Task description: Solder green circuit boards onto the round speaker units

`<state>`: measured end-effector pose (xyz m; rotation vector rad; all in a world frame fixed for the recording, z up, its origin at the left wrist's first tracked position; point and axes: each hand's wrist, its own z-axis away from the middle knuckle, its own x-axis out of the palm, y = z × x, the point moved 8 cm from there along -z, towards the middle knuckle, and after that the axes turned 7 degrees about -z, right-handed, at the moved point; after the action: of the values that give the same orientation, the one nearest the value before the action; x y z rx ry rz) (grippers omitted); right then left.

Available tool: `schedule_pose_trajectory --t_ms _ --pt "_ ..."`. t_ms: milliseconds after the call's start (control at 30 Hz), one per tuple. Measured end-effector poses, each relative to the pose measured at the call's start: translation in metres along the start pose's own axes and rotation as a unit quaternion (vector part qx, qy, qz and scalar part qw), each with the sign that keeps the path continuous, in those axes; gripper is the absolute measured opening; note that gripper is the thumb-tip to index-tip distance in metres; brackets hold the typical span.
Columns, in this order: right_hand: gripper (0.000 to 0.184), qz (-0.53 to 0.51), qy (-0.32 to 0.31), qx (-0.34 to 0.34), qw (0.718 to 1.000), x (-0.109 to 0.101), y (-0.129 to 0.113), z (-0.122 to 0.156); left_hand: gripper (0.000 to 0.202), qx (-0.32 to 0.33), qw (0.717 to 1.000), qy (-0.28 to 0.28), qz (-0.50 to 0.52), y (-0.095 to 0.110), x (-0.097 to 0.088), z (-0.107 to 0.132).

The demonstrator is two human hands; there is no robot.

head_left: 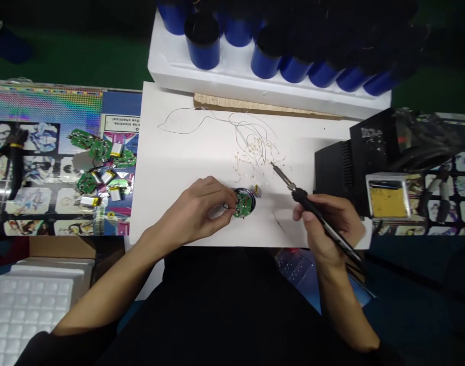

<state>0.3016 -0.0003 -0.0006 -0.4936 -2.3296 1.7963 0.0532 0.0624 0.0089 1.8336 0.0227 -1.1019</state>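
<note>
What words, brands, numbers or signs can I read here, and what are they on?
"G:": upside-down white label on the printed sheet, left; cut off.
"ins nicotine.": same label.
"tive chemical.": same label.
Black box, right: pale marking, too blurred.
Soldering iron in the right hand: marking too small.
</note>
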Motion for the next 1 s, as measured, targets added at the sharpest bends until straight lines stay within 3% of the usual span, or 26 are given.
schedule_pose_trajectory --t_ms 133,200,333,433,1000 --pt "0.012 0.050 0.027 -0.046 0.997 -0.012 -0.025 -0.001 0.011 0.003 1.000 0.004 0.005 0.000 0.000 -0.001" --pt "0.009 0.072 -0.009 -0.059 0.996 -0.007 -0.035 -0.001 0.012 0.002 1.000 0.005 0.003 0.000 0.000 -0.001" --pt "0.023 0.100 -0.123 -0.053 0.986 0.014 -0.043 -0.003 0.012 0.001 1.000 0.017 0.003 0.001 0.000 -0.001" --pt "0.022 0.087 -0.163 -0.067 0.981 0.024 -0.046 -0.007 0.013 0.001 1.000 0.022 0.005 0.002 0.000 -0.001" --pt "0.017 0.101 -0.179 -0.051 0.977 0.034 -0.042 -0.008 0.013 -0.015 1.000 0.009 0.002 0.001 0.000 -0.003"
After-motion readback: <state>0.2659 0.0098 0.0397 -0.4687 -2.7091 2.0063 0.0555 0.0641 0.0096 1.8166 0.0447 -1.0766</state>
